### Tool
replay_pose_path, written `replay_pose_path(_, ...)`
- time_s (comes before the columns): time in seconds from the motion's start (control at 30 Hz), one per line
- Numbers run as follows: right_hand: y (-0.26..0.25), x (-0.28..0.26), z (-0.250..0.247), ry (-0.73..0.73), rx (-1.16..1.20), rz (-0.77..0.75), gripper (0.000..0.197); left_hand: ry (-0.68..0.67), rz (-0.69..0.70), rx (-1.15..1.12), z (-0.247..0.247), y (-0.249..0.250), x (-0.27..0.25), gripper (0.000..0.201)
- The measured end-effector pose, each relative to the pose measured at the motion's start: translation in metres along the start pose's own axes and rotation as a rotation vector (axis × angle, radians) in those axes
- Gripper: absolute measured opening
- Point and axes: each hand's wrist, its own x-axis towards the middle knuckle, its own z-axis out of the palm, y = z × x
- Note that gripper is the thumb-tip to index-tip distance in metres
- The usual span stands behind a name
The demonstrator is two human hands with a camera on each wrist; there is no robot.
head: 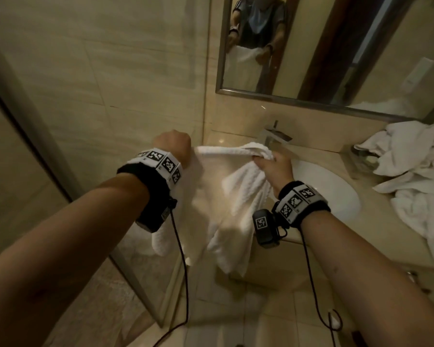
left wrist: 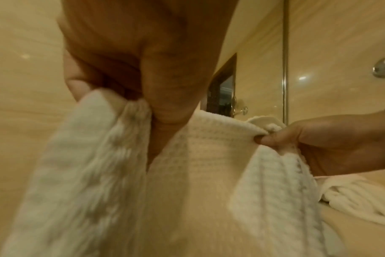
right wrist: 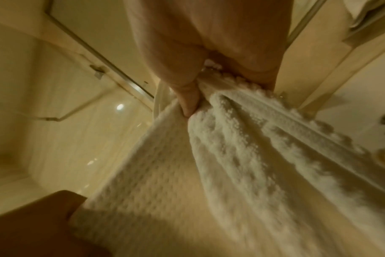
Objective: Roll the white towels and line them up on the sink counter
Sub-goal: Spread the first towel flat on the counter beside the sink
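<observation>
- White waffle-textured cotton towel (head: pixel 238 196) held up in the air, stretched along its top edge between both hands, rest of it hanging down in loose folds in front of the counter edge, left of the basin.
- Left hand (head: pixel 172 146) fisted around one top corner of the towel; from the left wrist camera, thumb (left wrist: pixel 165 97) and curled fingers clamped on the cloth (left wrist: pixel 187 173).
- Right hand (head: pixel 276 169) pinching the other top corner, bunched fabric poking out above the fingers; from the right wrist camera, thumb (right wrist: pixel 187 100) pressed into the fluffy pile (right wrist: pixel 242 156). So both hands closed on the same towel.
- Same pinch seen from the left wrist camera too, right hand (left wrist: pixel 314 139) off to the side at the far corner.
- Crumpled heap of more white terry towels (head: pixel 416 176) dumped on the beige polished stone sink counter (head: pixel 318 151), right of the basin, unrolled and messy.
- White oval sunken basin (head: pixel 336 191) just beyond the right wrist, with a squared chrome faucet (head: pixel 273 136) behind it against the wall.
- Metal-framed wall mirror (head: pixel 311 51) above, showing a person holding the towel up.
- Glass shower partition with a metal frame (head: pixel 30 121) off to the left, beige tiled floor below.
- Black wrist straps with white coded marker squares on both forearms, thin black cables dangling down.
</observation>
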Motion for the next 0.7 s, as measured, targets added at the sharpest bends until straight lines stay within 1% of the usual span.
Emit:
replay_pose_path(0.1, 0.012, 0.007, -0.001, 0.014, 0.088, 0.135, 0.037, 0.093, -0.038, 0.076, -0.005, 0.002, 0.010, 0.018)
replay_pose_path(0.13, 0.014, 0.010, -0.001, 0.018, 0.095, 0.168, 0.036, 0.102, -0.044, 0.089, -0.006, 0.002, 0.014, 0.018)
replay_pose_path(0.2, 0.013, 0.014, -0.001, 0.001, 0.104, 0.215, 0.023, 0.090, -0.055, 0.094, -0.008, 0.003, 0.021, 0.019)
replay_pose_path(0.27, 0.008, 0.016, 0.001, -0.017, 0.061, 0.216, 0.005, 0.071, -0.048, 0.097, -0.009, 0.004, 0.028, 0.018)
replay_pose_path(0.33, 0.005, 0.022, 0.002, -0.048, -0.053, 0.179, 0.008, 0.057, -0.027, 0.095, -0.006, 0.006, 0.037, 0.019)
replay_pose_path(0.37, 0.003, 0.024, 0.003, -0.076, -0.097, 0.158, 0.005, 0.054, -0.015, 0.082, -0.003, 0.008, 0.041, 0.020)
replay_pose_path(0.47, 0.010, 0.042, 0.004, -0.149, -0.158, 0.170, 0.008, 0.068, 0.011, 0.012, 0.005, 0.015, 0.059, 0.024)
replay_pose_path(0.5, 0.015, 0.053, 0.007, -0.170, -0.129, 0.183, 0.009, 0.077, 0.021, 0.002, 0.007, 0.017, 0.068, 0.024)
replay_pose_path(0.53, 0.018, 0.059, 0.009, -0.190, -0.033, 0.213, 0.020, 0.090, 0.033, -0.014, 0.009, 0.018, 0.076, 0.024)
replay_pose_path(0.6, 0.024, 0.075, 0.013, -0.240, 0.185, 0.325, 0.048, 0.132, 0.050, -0.069, 0.011, 0.022, 0.095, 0.024)
replay_pose_path(0.63, 0.023, 0.082, 0.014, -0.282, 0.241, 0.378, 0.051, 0.171, 0.064, -0.113, 0.012, 0.024, 0.105, 0.024)
replay_pose_path(0.7, 0.024, 0.100, 0.015, -0.346, 0.255, 0.408, 0.026, 0.286, 0.128, -0.230, 0.016, 0.029, 0.124, 0.022)
